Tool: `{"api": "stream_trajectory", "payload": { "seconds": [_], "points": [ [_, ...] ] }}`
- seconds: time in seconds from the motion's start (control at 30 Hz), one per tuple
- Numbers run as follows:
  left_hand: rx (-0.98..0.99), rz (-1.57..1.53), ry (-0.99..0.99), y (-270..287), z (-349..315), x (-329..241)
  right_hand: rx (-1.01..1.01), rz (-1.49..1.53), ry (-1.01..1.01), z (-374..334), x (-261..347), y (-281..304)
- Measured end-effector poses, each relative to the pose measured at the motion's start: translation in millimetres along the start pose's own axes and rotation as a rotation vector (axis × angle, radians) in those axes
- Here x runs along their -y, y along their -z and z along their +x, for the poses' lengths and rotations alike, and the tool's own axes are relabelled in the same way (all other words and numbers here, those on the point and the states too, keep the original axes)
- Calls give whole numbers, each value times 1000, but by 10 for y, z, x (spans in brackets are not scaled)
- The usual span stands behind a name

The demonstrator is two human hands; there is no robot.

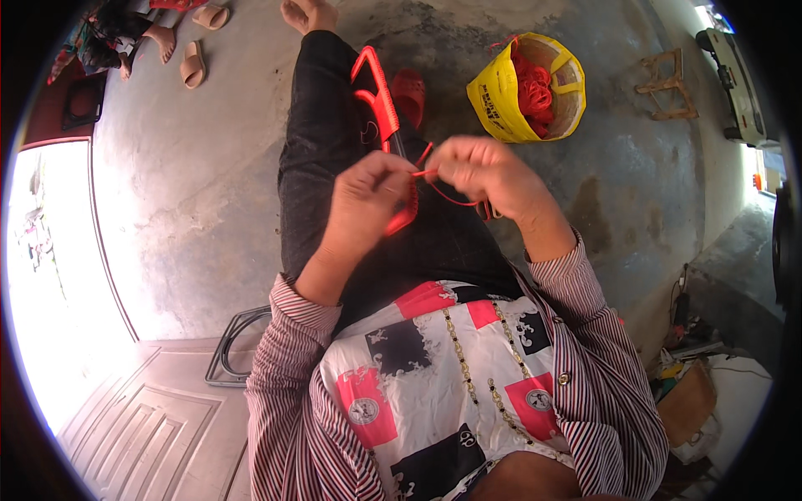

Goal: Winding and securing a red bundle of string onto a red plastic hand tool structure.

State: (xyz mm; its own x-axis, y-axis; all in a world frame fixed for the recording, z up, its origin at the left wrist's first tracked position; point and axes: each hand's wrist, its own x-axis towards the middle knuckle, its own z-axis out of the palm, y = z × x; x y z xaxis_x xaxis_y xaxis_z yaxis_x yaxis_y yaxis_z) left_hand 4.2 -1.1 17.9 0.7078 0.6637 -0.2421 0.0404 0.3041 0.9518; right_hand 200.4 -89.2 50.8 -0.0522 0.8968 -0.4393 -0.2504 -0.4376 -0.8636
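While left hand (368, 196) and right hand (486, 171) are pinching red cord (424, 173), red frame (388, 115) is lying over lap (451, 246); yellow bag (499, 92) is standing on stained concrete floor (209, 167), left of wooden stool (664, 85).

The floor (192, 217) is of grey concrete, and it has some dark stains near the yellow bag (494, 90), which stands directly on it and serves here as the landmark. To the left of this bag lies a red slipper (409, 90), and much farther to the left are a tan slipper (193, 67) and its similar mate (211, 17). To the right of the bag, well apart, there is a small wooden stool (664, 85).
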Motion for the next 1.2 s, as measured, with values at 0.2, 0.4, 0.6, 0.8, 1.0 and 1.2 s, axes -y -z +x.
{"api": "stream_trajectory", "payload": {
  "seconds": [0.2, 0.4, 0.6, 0.8, 1.0, 1.2],
  "points": [
    [-224, 252, 173, 178, 110, 300, -323, -439, 258, 380, -424, 72],
    [-93, 735, 85, 128, 87, 379, -293, -821, 358, 584, -664, -96],
    [-320, 416, 38, 63, 270, 397, -256, -71, 357, 41, -77, 74],
    [-278, -498, 339, -85, 419, 449, -190, -216, 328, -437, 320, -291],
    [-299, -230, 286, -139, 340, 240, -102, -111, 473, -563, 439, -383],
    [-157, 632, -451, -190, 95, 25, 0, 74, 658, -460, 606, -219]
  ]
}}
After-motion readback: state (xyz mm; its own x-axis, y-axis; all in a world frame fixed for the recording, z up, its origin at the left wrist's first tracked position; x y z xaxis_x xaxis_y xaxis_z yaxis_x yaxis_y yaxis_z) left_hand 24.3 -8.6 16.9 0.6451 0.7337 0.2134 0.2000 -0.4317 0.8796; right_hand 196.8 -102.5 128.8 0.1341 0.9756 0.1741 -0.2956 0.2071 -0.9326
